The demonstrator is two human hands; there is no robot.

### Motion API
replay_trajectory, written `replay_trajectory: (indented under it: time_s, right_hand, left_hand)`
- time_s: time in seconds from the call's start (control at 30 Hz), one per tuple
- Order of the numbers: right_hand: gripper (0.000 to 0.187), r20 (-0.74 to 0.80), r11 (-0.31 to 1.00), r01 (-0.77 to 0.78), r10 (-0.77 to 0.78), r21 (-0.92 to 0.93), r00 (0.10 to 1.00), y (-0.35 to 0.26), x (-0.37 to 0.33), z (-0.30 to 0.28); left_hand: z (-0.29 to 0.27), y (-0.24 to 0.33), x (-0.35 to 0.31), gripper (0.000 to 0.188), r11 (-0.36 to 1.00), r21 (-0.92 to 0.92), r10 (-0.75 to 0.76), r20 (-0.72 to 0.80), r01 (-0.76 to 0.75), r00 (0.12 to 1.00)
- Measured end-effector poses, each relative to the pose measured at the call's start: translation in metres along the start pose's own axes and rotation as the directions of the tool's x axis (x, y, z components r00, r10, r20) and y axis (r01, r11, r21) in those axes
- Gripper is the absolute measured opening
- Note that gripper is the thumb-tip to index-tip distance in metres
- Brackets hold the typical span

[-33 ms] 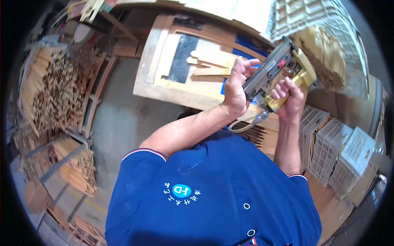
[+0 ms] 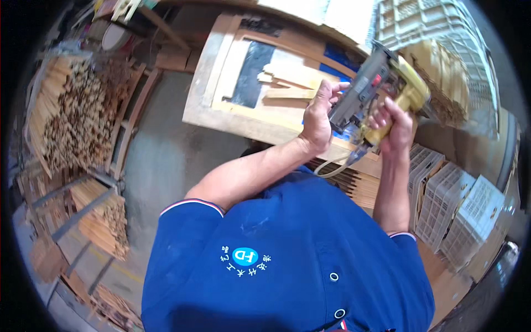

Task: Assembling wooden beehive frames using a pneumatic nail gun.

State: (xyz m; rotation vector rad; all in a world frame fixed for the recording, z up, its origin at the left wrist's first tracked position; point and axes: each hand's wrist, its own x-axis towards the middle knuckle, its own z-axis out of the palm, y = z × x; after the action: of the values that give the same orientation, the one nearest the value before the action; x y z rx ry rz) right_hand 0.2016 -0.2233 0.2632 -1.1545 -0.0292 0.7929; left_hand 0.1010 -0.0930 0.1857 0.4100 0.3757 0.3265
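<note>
A pneumatic nail gun (image 2: 414, 86) with a yellow body and a long grey magazine is held up in front of my chest, tilted. My right hand (image 2: 397, 126) is closed around its yellow handle. My left hand (image 2: 317, 123) presses along the near side of the magazine, its index finger stretched and the other fingers bent; part of its grip is hidden. A pale air hose (image 2: 333, 170) curves from the handle's lower end. Beyond the left hand, several thin wood strips (image 2: 290, 94) lie on the workbench (image 2: 202, 99).
A white plastic crate (image 2: 412, 22) stands at the far right, beside bundled wood pieces (image 2: 442, 72). More crates (image 2: 442, 199) are stacked at my right. On the left, large stacks of wood sticks (image 2: 77, 122) sit by a rack. Dark wooden slats (image 2: 362, 191) are under the bench edge.
The nail gun and both hands sit slightly differently against the bench; the view has shifted a little. Both hands remain on the gun.
</note>
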Motion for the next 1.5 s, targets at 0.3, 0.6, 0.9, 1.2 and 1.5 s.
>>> replay_trajectory:
  time_s: [0.3,0.6,0.9,1.2,1.5]
  right_hand:
    - [0.040,0.406,-0.228,0.500,0.356,-0.836,0.842,0.143,0.087,0.155]
    - [0.039,0.618,-0.263,0.740,0.418,-0.619,0.666,0.229,0.113,0.145]
    - [0.033,0.564,-0.269,0.715,0.464,-0.645,0.683,0.232,0.117,0.164]
    - [0.021,0.515,-0.300,0.671,0.458,-0.678,0.725,0.236,0.114,0.165]
    - [0.023,0.473,-0.207,0.525,0.251,-0.826,0.844,0.164,0.075,0.114]
  left_hand:
    - [-0.262,0.020,-0.016,0.035,-0.382,0.808,0.136,0.529,-0.448,0.838]
    - [-0.267,0.008,-0.024,0.044,-0.282,0.906,0.220,0.381,-0.315,0.898]
    - [-0.271,0.007,-0.024,0.059,-0.257,0.926,0.077,0.303,-0.275,0.950]
    - [-0.278,0.001,-0.023,0.061,-0.250,0.922,0.078,0.323,-0.295,0.943]
    - [-0.262,0.019,-0.014,0.051,-0.352,0.859,0.017,0.404,-0.372,0.915]
